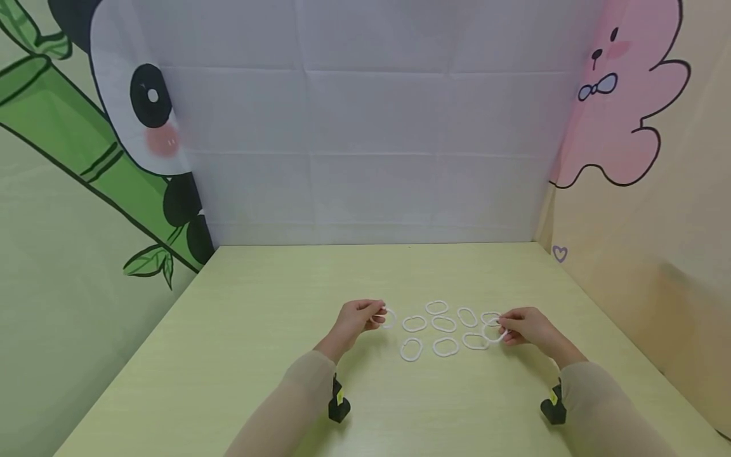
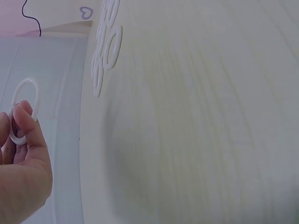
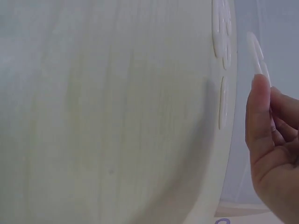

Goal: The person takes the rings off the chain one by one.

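Note:
My left hand [image 1: 355, 322] pinches a white oval ring [image 1: 395, 317] between thumb and fingers, held above the table at the left of the group. In the left wrist view that ring [image 2: 38, 95] stands upright out of the fingertips. On the other side, my right hand [image 1: 530, 327] pinches a second white oval ring [image 1: 483, 332] by its right end. Seen nearly edge-on in the right wrist view, this ring [image 3: 254, 52] has a small gap in its side. Several more white rings, such as the near-left ring [image 1: 411, 360], lie flat and separate on the table between the hands.
The pale wooden table [image 1: 274, 285] reaches back to a white cloth backdrop [image 1: 371, 190]. Printed side panels, with a panda [image 1: 125, 133] at left and a pink bear [image 1: 628, 127] at right, border it. A black wrist mount [image 1: 339, 406] hangs under each forearm.

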{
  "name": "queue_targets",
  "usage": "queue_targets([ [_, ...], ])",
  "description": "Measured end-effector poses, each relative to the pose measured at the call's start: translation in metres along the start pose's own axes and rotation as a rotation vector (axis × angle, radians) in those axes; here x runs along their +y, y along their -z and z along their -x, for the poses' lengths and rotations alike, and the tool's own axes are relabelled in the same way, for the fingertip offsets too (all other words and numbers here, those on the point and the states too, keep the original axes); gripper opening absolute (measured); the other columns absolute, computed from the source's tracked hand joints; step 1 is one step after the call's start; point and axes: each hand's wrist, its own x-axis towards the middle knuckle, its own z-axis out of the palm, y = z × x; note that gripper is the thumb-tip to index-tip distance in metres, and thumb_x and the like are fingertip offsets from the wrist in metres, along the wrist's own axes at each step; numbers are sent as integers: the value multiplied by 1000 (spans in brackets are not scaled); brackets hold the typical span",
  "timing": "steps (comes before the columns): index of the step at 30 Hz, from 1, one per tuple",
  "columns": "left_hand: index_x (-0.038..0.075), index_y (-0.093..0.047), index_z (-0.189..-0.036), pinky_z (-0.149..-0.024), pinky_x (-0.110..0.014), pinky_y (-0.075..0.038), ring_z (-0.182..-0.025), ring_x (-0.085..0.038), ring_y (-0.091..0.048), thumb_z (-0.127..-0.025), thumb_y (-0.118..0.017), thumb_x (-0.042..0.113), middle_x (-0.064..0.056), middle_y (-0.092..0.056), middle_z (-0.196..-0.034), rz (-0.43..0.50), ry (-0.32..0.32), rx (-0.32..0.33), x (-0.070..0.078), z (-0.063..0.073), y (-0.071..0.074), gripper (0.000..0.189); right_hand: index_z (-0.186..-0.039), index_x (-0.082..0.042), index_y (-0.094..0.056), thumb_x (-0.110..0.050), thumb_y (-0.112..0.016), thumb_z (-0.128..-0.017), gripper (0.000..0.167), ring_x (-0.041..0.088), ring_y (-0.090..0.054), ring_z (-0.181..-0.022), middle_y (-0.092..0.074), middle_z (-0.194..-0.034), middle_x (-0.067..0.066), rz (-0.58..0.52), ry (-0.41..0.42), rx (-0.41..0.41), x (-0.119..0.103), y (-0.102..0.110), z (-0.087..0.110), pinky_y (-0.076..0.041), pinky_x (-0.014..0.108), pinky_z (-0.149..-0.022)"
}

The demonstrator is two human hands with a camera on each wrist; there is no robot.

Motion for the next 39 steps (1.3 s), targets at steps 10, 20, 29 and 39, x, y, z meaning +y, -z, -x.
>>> queue_targets([
  [10,-11,-60,-110,-62,-20,-52,-70,-10,-62,-91,-60,18,-7,-65,-84,-16,16,9,-3,1,2,35,-102,18,-53,-4,-51,-94,23,12,-58,-58,-60,-74,7,47,-33,6,12,4,0,-54,26,-57],
  [20,-13,-57,-112,-64,-21,-52,-71,-10,-62,-93,-57,16,-5,-65,-84,-31,19,-15,-4,3,4,35,-94,16,-56,-2,-52,-93,18,11,-57,-54,-58,-68,6,57,-56,23,13,4,-1,-53,25,-53],
  [29,-14,-55,-116,-66,-21,-52,-73,-10,-62,-95,-52,13,-8,-65,-89,-57,30,-36,-7,3,6,34,-85,13,-58,2,-52,-90,13,12,-56,-52,-57,-65,7,127,-70,68,10,3,2,-52,26,-51],
  [39,-13,-55,-116,-68,-22,-52,-75,-11,-62,-95,-52,12,-10,-65,-92,-95,48,-58,-10,3,8,33,-79,9,-62,3,-60,-84,9,13,-56,-47,-57,-58,6,253,-46,146,11,2,-1,-52,27,-49],
])
